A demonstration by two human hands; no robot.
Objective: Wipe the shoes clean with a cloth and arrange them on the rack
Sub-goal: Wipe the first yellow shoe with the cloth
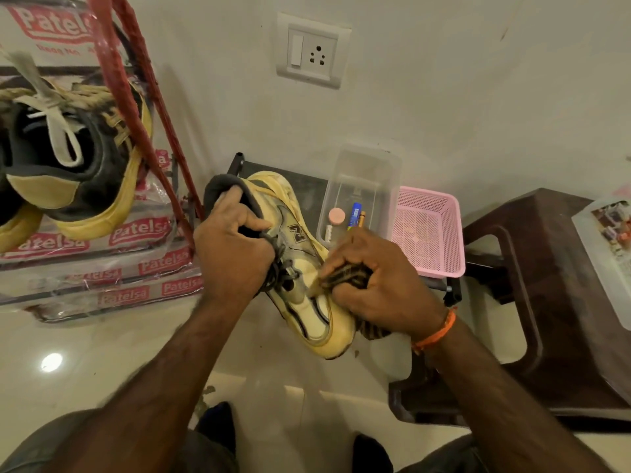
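Note:
A cream and grey sneaker (307, 302) is held in mid-air at the centre, toe pointing toward me. My left hand (232, 247) grips it at the collar and laces. My right hand (375, 281) holds a bunched dark striped cloth (345, 278) pressed against the side of the toe area; a cloth end hangs below the wrist. A second shoe (68, 165), dark with yellow sole and pale laces, sits on the red rack (119, 83) at the upper left.
A low black stand against the wall carries a clear plastic box (362, 186) with small items and a pink mesh basket (430, 230). A brown plastic stool (546, 285) stands at the right. Packaged stacks (102, 278) lie under the rack. A wall socket (312, 51) is above.

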